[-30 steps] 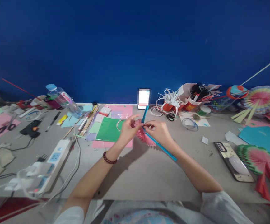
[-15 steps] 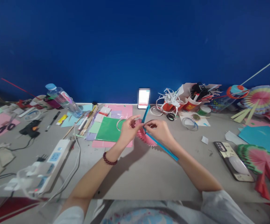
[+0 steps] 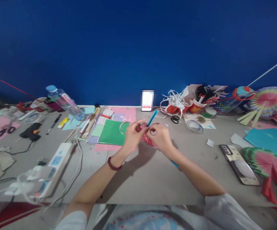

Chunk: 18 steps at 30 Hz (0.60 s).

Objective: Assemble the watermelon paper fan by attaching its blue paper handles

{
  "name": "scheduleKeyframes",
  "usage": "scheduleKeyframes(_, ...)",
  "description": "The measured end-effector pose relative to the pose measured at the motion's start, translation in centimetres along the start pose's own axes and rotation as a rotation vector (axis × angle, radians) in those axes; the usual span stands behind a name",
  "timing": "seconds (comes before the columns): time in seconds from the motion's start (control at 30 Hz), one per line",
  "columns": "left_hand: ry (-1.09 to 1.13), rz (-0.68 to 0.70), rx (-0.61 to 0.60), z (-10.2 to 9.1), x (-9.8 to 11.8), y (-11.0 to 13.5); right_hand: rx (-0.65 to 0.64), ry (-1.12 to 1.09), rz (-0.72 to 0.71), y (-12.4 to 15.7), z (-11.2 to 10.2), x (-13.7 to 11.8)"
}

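Observation:
A pink pleated paper fan (image 3: 148, 140) is held above the table's middle, partly covered by my fingers. My left hand (image 3: 134, 135) is closed in a pinch on its upper left edge. A blue paper strip (image 3: 153, 118) rises from between my hands, and its other end shows below my right forearm. My right hand (image 3: 161, 138) is closed, its fingertips pinching the strip where it meets the fan. The exact fold or knot there is hidden behind the fingers.
Left of my hands lie a green sheet (image 3: 109, 132), a metal ring (image 3: 122, 127) and a power strip (image 3: 56, 166). A bottle (image 3: 68, 102) leans at the back. To the right are small scissors (image 3: 175, 119), a phone (image 3: 233, 153) and a watermelon-coloured paper fan (image 3: 270, 163).
My right hand has shifted slightly and its fingers are more curled. The strip's upper end now leans right, while its lower length has swung mostly out of sight under my right forearm.

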<state>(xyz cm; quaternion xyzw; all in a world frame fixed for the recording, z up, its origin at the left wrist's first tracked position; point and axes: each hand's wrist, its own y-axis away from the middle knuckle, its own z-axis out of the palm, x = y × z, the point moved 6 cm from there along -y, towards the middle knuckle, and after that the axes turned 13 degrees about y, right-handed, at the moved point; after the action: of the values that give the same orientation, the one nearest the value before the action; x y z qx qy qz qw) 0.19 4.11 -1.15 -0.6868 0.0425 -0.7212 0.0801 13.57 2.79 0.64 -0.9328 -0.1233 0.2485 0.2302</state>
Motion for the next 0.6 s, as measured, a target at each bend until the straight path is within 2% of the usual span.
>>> scheduleKeyframes(0.1, 0.034, 0.005, 0.004, -0.19, 0.18, -0.17, -0.004, -0.026, 0.013, -0.17, -0.31, 0.11)
scheduleKeyframes(0.33, 0.015, 0.029, 0.031, -0.74, 0.69, -0.30, -0.145, -0.238, 0.066, -0.76, -0.49, 0.69)
scheduleKeyframes(0.47, -0.008, 0.030, 0.058, -0.66, 0.64, 0.02, -0.111, -0.238, 0.066, -0.52, -0.12, 0.58)
scheduleKeyframes(0.6, -0.031, 0.040, 0.064, -0.50, 0.50, 0.29, -0.036, -0.142, 0.061, -0.11, 0.06, 0.06)
